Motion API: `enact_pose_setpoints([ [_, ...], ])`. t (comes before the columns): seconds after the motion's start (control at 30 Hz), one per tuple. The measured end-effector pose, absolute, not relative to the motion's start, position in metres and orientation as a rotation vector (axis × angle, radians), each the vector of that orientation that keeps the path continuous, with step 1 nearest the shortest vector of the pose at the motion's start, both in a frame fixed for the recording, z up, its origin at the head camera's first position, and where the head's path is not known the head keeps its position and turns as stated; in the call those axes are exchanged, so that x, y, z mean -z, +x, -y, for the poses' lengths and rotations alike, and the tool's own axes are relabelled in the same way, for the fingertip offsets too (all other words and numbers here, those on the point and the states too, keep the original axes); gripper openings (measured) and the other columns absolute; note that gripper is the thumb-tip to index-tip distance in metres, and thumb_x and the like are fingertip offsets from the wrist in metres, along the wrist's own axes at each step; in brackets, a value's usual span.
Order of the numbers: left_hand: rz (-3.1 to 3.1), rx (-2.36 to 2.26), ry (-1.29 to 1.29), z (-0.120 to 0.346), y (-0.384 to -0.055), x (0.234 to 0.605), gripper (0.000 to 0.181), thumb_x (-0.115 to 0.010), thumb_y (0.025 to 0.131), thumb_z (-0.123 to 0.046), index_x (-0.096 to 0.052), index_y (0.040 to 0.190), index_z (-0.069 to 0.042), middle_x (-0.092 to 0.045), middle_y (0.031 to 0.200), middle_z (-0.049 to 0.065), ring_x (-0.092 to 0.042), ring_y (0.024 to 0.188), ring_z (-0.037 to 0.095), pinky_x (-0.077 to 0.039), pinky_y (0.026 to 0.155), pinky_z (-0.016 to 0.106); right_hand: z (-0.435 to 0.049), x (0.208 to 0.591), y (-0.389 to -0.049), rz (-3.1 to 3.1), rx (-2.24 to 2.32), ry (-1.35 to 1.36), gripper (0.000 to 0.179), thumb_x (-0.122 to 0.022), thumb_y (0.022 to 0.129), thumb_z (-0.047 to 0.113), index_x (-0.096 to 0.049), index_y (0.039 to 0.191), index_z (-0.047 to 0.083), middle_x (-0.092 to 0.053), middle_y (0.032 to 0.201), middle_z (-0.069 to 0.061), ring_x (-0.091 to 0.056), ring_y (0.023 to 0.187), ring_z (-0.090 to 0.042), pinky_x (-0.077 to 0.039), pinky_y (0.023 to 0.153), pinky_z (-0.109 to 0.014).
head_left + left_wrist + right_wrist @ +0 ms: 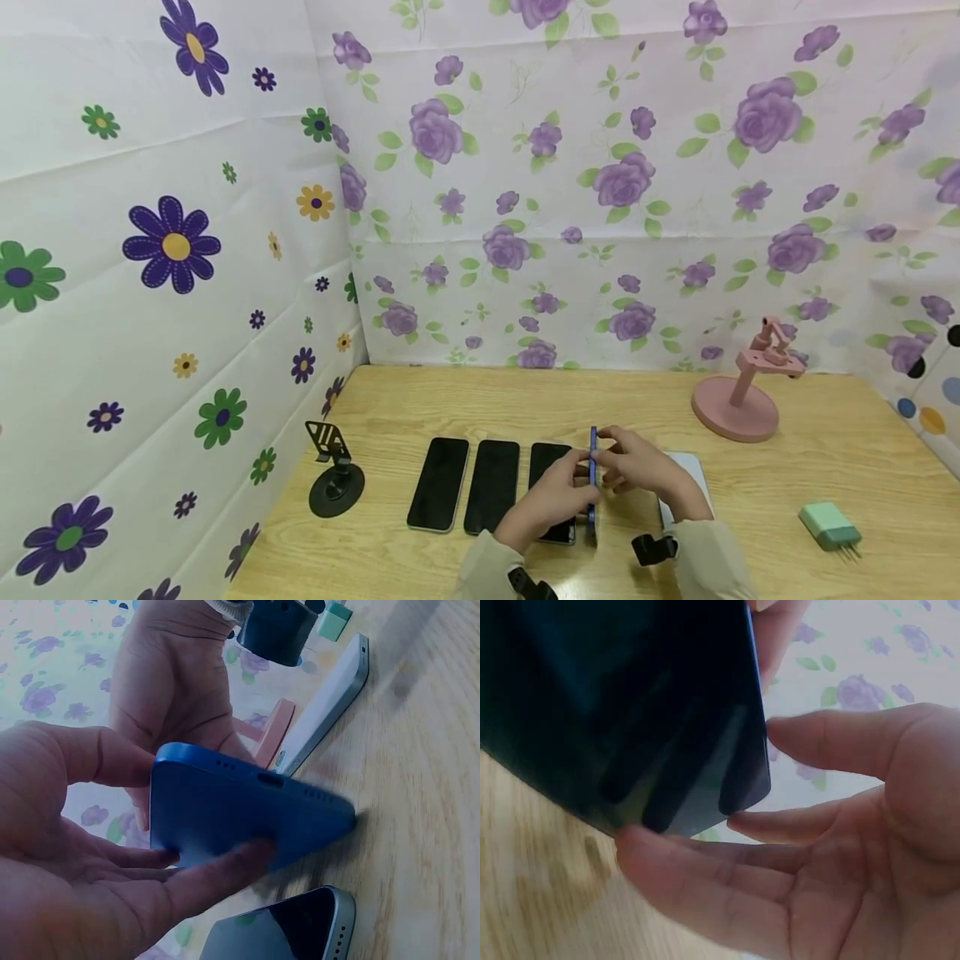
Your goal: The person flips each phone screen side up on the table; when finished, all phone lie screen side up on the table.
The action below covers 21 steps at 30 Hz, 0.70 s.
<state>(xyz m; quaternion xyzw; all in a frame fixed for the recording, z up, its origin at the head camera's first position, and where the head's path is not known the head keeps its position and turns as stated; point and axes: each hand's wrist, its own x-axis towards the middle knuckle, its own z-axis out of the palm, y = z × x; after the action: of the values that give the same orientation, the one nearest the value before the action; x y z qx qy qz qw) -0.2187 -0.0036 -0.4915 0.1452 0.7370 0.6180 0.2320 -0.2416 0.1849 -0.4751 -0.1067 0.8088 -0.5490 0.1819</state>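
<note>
A blue smartphone [217, 817] stands on its long edge above the table, seen almost edge-on in the head view. My left hand [551, 498] grips it, with a finger and thumb at its edges and a fingertip against the blue back. My right hand [643, 467] holds the far end, thumb at the side edge and fingers by the corner. The dark screen [645, 712] faces my right hand and mirrors its fingers. Just left lies a black-screened phone [545, 463], partly hidden by my left hand. A pale, silvery phone [692, 472] lies partly under my right forearm.
Two more dark phones [438, 483] [492, 487] lie in a row to the left. A black phone stand [337, 490] is at the far left, a pink stand [737, 408] at the back right. A green charger plug [828, 523] lies at right. Flowered sheets hang behind the table.
</note>
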Motion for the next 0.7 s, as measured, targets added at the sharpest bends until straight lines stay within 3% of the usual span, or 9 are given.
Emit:
enact_pose_setpoints([
  [0.2, -2.006, -1.739, 0.391, 0.003, -0.22, 0.491, 0.05, -0.058, 0.091, 0.007, -0.05, 0.14, 0.0, -0.06, 0.121, 0.017, -0.065, 0.107, 0.032, -0.058, 0.073, 0.039, -0.185, 0.477, -0.24, -2.323, 1.484, -0.229, 0.049, -0.055, 0.105, 0.017, -0.042, 0.146, -0.006, -0.063, 0.106, -0.023, -0.065, 0.072, -0.034, -0.058, 0.063, -0.048],
  [0.57, -2.119, -1.746, 0.434, 0.001, -0.218, 0.494, 0.044, -0.058, 0.078, 0.02, -0.058, 0.121, 0.012, -0.06, 0.099, 0.016, -0.066, 0.083, 0.02, -0.049, 0.058, 0.025, -0.193, 0.476, -0.239, -2.364, 1.42, -0.123, 0.044, -0.057, 0.104, 0.02, -0.049, 0.139, -0.005, -0.062, 0.114, -0.023, -0.064, 0.068, -0.029, -0.058, 0.061, -0.046],
  [0.7, -2.233, -1.677, 0.375, 0.002, -0.217, 0.491, 0.051, -0.061, 0.083, 0.014, -0.052, 0.133, 0.01, -0.057, 0.104, 0.012, -0.06, 0.081, 0.012, -0.05, 0.061, 0.028, -0.195, 0.475, -0.24, -2.396, 1.389, -0.124, 0.046, -0.058, 0.103, 0.021, -0.048, 0.14, -0.006, -0.059, 0.123, -0.029, -0.066, 0.067, -0.03, -0.058, 0.059, -0.045],
])
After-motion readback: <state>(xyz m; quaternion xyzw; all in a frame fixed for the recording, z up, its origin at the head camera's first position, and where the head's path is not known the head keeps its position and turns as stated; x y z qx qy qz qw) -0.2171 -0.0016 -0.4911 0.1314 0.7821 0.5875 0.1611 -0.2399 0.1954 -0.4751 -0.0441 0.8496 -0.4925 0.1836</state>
